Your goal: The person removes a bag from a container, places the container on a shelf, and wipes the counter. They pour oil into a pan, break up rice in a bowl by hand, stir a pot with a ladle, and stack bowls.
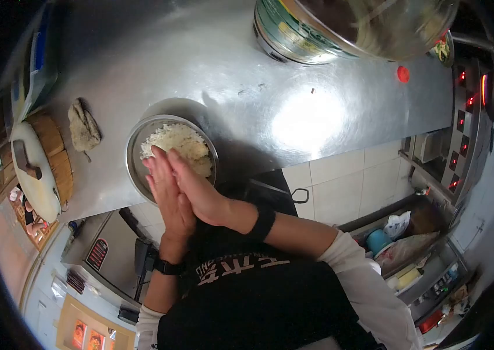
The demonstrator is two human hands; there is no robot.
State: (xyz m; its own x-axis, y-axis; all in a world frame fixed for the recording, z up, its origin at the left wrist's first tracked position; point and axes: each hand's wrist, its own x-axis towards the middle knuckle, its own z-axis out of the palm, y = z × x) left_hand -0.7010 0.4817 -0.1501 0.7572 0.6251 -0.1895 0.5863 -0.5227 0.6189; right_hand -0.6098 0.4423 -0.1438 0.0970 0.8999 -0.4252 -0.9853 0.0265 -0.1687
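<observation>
My left hand (167, 198), with a black watch on its wrist, and my right hand (205, 195), with a black band on its wrist, meet palm to palm. Their fingers are stretched out straight, the tips over the near part of a round metal bowl (131, 153). Whether anything lies between the palms is hidden. Inside the bowl is a white, crumbly, grainy heap (174, 137) that looks like cooked rice, yellowish toward its right side. My hands cover the near part of the bowl.
A steel worktable (223, 35) carries a large green patterned container (305, 35), a red cap (403, 74) and a crumpled cloth (83, 127). At left, a cleaver (25, 160) lies on a round cutting board (40, 181). A panel with red lights (461, 122) stands at right.
</observation>
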